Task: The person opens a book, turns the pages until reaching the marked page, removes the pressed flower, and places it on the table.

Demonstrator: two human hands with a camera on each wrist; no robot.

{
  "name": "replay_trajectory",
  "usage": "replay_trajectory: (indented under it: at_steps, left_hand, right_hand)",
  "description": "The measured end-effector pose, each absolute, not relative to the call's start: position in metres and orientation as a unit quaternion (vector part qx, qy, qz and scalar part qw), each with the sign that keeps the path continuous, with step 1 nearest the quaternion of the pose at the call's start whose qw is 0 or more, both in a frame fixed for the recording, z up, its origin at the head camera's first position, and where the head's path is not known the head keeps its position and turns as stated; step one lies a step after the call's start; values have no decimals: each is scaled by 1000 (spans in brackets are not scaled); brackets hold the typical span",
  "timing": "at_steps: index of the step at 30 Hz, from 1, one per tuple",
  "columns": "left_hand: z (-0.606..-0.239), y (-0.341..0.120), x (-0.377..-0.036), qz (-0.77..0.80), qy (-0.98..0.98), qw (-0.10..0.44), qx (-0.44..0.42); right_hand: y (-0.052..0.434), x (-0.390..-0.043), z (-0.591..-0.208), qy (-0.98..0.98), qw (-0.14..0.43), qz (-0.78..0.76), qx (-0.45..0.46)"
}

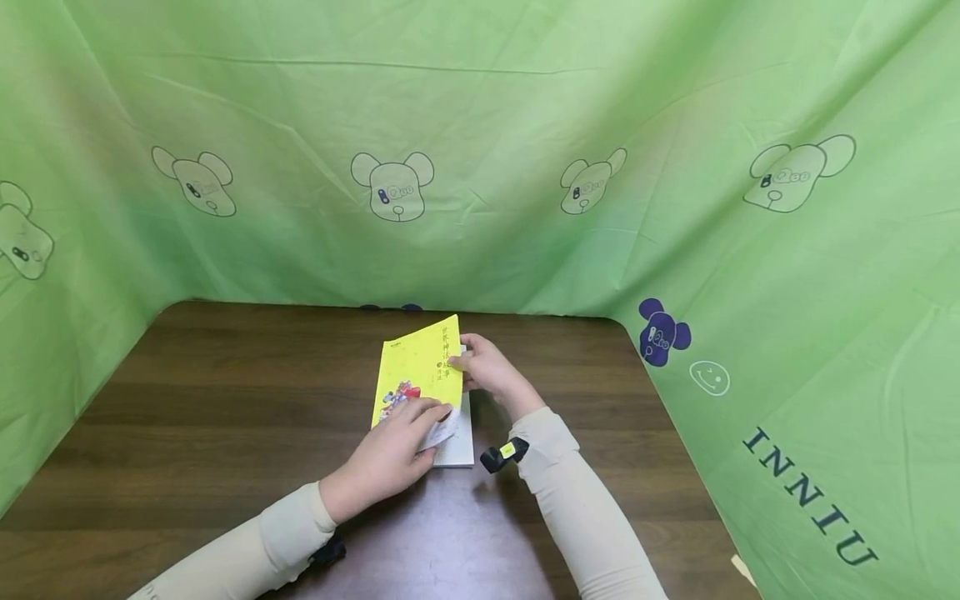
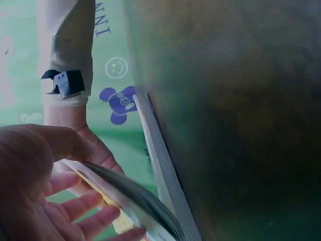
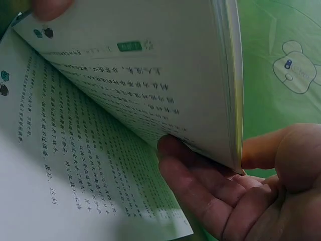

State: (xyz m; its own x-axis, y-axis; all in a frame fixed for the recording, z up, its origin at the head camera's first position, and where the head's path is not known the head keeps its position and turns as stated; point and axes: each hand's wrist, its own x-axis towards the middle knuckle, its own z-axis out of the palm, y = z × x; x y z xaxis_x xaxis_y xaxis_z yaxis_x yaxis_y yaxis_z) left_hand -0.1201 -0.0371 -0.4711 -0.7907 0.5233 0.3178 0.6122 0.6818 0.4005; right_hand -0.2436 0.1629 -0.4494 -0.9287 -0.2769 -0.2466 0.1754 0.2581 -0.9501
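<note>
So there's a yellow book (image 1: 420,371) lying near the middle of the dark wood surface (image 1: 225,417), a bit toward the back, and both hands are on it. The front cover and a chunk of pages are lifted up off the rest, which stay flat on the surface.

Left hand (image 1: 390,454) is at the book's near edge. Its fingers (image 2: 80,206) are only loosely bent, spread under the raised cover, with the thumb on top, so it's a light pinch on the cover's lower corner rather than a tight grab.

Right hand (image 1: 487,371) is at the book's right side, the opening edge. In the right wrist view its fingers (image 3: 200,186) are slipped in under the lifted stack of pages, fairly straight, and the thumb (image 3: 288,150) presses against the outer edge of that stack. So it's pinching the lifted pages, with printed text visible on the page below.

Behind and beside the book, a green cloth (image 1: 480,125) with bear prints walls in the surface. Both arms wear beige sleeves (image 1: 585,508).
</note>
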Motion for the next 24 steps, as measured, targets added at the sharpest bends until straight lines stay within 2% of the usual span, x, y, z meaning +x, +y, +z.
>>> replay_trajectory:
  at_steps: [7, 24]
  left_hand:
    - [-478, -47, -117, -182, -920, 111, -329]
    - [-480, -63, -118, -149, -931, 51, -330]
  right_hand:
    - [164, -244, -453, 779, 179, -601, -16]
    - [171, -244, -466, 771, 189, -608, 15]
